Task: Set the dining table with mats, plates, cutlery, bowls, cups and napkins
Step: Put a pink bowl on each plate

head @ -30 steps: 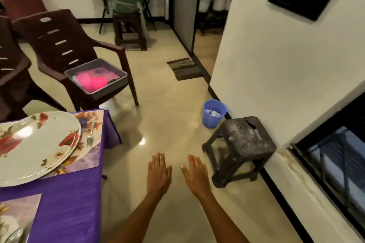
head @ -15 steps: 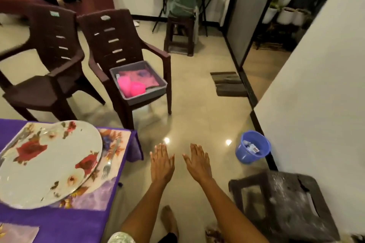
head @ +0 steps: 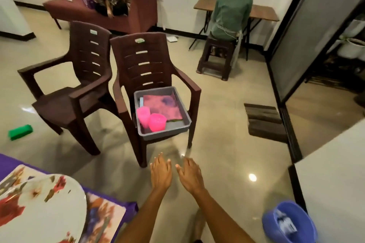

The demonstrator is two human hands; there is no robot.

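Note:
A grey tray (head: 178, 133) rests on the seat of a brown plastic chair (head: 142, 65) ahead of me. Inside it stand a pink cup (head: 143, 115) and a pink bowl (head: 157, 121), with a pink floral mat (head: 163, 106) lying behind them. My left hand (head: 161, 172) and my right hand (head: 190, 175) reach forward side by side over the floor, palms down, fingers spread, both empty and short of the chair. At the lower left a flowered white plate (head: 41, 209) lies on a floral mat (head: 102, 221) on the purple-clothed table (head: 7, 162).
A second brown chair (head: 69, 89) stands left of the first. A blue bucket (head: 288, 223) sits on the floor at lower right by a white wall. A person in green sits on a stool (head: 216, 59) at a far desk. Doormats (head: 263, 120) lie at right.
The view has swung left and upward, so the chair with the tray sits nearer the centre and closer. Both hands stay open and outstretched. The dark stool at right has left the frame.

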